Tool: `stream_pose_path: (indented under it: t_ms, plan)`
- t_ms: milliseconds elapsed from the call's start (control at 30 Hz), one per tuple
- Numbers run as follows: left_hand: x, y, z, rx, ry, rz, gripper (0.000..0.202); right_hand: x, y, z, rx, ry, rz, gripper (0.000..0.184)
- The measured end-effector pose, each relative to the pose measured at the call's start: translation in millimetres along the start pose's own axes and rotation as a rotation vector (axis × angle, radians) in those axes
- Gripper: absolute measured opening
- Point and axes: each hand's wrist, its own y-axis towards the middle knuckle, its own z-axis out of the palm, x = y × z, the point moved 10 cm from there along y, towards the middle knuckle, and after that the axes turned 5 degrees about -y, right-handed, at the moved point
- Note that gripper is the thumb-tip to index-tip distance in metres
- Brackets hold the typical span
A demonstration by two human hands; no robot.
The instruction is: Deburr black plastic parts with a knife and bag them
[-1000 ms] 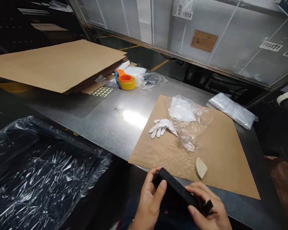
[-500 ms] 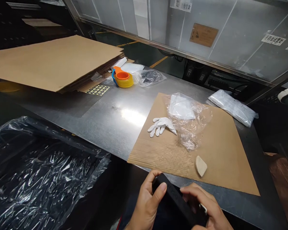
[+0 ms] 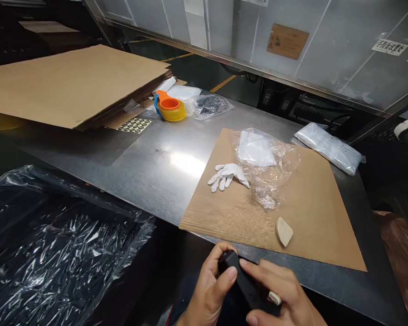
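Both my hands hold a long black rubbery bar (image 3: 240, 278) at the bottom of the view, just in front of the metal table's near edge. My left hand (image 3: 209, 290) wraps its far end with the thumb on top. My right hand (image 3: 279, 294) lies over its near end, fingers closed across it. Beyond the hands, a brown cardboard sheet (image 3: 313, 213) lies on the steel table (image 3: 149, 158). On the sheet rest a white glove (image 3: 226, 175), a crumpled clear plastic bag (image 3: 265, 170) and a small beige wedge-shaped block (image 3: 284, 232).
A stack of flat cardboard (image 3: 71, 83) fills the back left, with a sticker sheet (image 3: 134, 125), an orange-and-yellow tape dispenser (image 3: 170, 108) and a bag of dark parts (image 3: 209, 105) beside it. A white sealed bag (image 3: 329, 148) lies at the right. A bin lined with black plastic (image 3: 54, 253) stands left.
My right hand has slid up along the black bar toward my left hand and now covers more of it. The view has tilted slightly downward.
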Motion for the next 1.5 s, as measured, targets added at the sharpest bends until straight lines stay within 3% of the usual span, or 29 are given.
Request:
stream_pose_path:
  t_ms: [100,167,300,433,567,867,1133,1500]
  plan:
    - [1.5,4.8,-2.4,-0.011,-0.033,-0.003,0.026,7.4,4.5,-1.6,-0.031,0.029,-0.015,0.042]
    - [1.1,8.7,-7.7,-0.043,-0.060,0.016,0.028,1.8,5.1,-3.1,-0.035,0.074,0.061,0.036]
    - [-6.2,10.7,-17.9,-0.131,-0.035,0.132,0.029,-20.3,-3.2,-15.3,-0.090,0.091,0.200,0.052]
    - [-11.3,4.1,-6.0,-0.124,0.042,0.274,0.024,-46.9,-10.8,-29.7,-0.155,0.045,0.283,0.016]
    - [-11.6,-1.8,6.2,-0.125,0.054,0.378,0.025,-61.7,-11.9,-38.4,-0.227,0.091,0.326,0.010]
    - [2.2,1.0,1.6,-0.142,0.139,0.267,0.029,-101.6,-22.9,-30.3,-0.281,0.256,0.662,0.020]
    - [4.6,5.8,-3.7,-0.132,0.230,0.213,0.031,-106.7,-3.4,-31.9,-0.246,0.251,0.679,0.023]
    - [-2.8,14.3,-19.6,-0.222,0.373,0.254,0.029,-123.6,15.3,-17.2,-0.161,0.295,0.703,0.027]
